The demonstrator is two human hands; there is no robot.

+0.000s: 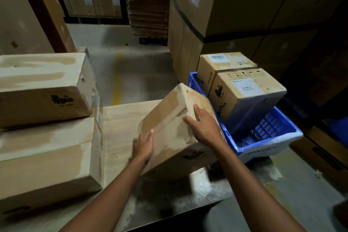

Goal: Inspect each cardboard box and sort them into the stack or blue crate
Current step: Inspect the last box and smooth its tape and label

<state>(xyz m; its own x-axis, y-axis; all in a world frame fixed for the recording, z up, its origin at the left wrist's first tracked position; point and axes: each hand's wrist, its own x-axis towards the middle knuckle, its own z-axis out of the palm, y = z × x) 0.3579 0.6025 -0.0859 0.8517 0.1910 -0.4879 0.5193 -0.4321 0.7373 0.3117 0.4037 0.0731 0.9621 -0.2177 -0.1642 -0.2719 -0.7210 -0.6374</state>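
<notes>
- Cardboard box (pixel 169 124), tilted with one corner raised, is held between two bare hands just left of the blue crate (pixel 271 137), its lower edge close to the wooden table (pixel 120 128); whether it touches the table cannot be told.
- Left hand (pixel 144 146) lies flat against the box's left face, fingers pointing up, on the side away from the crate.
- Right hand (pixel 204 126) spreads over the box's upper right face, on the side nearest the crate, fingers splayed wide across the cardboard.
- Between them the two hands press the box from opposite sides, so both are holding it.
- Inside the crate, at its far end, stand two smaller boxes: a near box (pixel 248 92) with a white label on top, and a far box (pixel 224 64) with a barcode label, touching each other.
- The crate's near end shows bare slotted floor.
- Well left of the crate, across the table, sits a stack of two large flat boxes, the upper box (pixel 43 83) resting on the lower box (pixel 47 162).
- Behind the crate rise large brown cartons (pixel 244 5).
</notes>
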